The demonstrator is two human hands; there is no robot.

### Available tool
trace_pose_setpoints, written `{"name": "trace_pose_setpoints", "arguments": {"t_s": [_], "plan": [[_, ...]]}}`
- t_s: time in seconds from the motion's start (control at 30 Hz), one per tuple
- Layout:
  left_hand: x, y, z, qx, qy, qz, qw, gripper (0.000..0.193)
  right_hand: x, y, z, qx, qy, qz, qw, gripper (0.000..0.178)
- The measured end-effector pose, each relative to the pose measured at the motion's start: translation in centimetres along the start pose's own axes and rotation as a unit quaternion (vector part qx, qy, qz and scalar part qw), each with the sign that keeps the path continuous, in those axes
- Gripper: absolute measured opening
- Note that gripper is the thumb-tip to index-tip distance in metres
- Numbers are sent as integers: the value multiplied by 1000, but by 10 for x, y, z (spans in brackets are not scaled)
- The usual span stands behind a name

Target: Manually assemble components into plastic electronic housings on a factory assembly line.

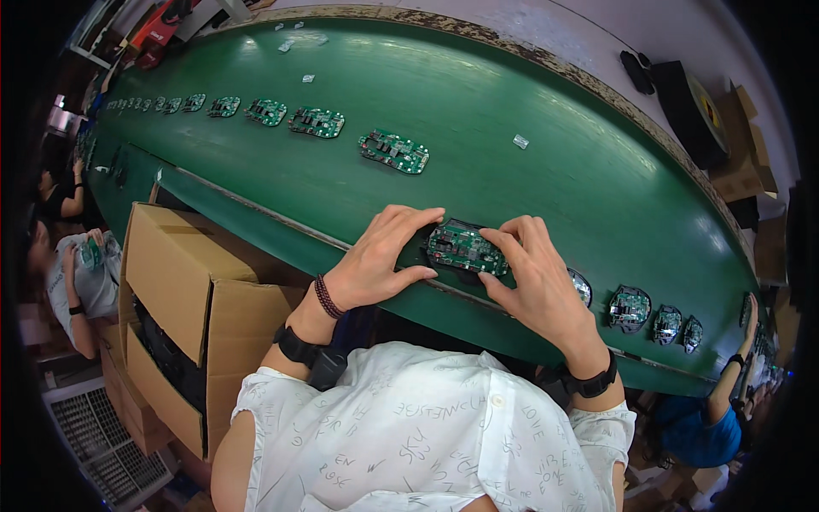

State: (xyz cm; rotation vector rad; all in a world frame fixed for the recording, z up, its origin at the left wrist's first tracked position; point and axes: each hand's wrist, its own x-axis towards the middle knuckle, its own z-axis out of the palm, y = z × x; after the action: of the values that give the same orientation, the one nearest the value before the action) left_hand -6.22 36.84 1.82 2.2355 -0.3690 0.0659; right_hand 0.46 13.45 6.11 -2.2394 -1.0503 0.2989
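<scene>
In front of me a green circuit board (465, 247) lies in a black plastic shell (467, 276) at the belt's near edge. My left hand (374, 258) steadies the shell's left end, with thumb and index finger at its two sides. My right hand (539, 277) grips the right end of the board, its index finger on the far side and the thumb on the near one. Black parts of the shell show around the board; whether the board sits fully inside it I cannot tell. The palms hide the undersides of both fingertips.
A green conveyor belt (478, 183) runs across. Several bare circuit boards (394, 152) line up to the left; boards in shells (630, 308) sit to the right. An open cardboard box (209, 299) with black parts stands at my left. Co-workers (85, 273) sit at both ends.
</scene>
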Motion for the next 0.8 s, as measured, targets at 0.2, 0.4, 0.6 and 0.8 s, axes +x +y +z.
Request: {"name": "trace_pose_setpoints", "arguments": {"t_s": [0.2,0.4,0.6,0.8], "plan": [[-1,1,0,8,-1,-3,1000,75,1,8,5,16,-3,-3,1000,45],[-3,-2,1,20,6,-10,1000,71,4,17,9,29,-18,-20,999,46],[0,-1,1,32,-4,-10,999,68,7,29,7,19,-38,-35,998,51],[17,10,5,7,-13,36,999,60,6,26,5,34,-29,-21,999,60]]}}
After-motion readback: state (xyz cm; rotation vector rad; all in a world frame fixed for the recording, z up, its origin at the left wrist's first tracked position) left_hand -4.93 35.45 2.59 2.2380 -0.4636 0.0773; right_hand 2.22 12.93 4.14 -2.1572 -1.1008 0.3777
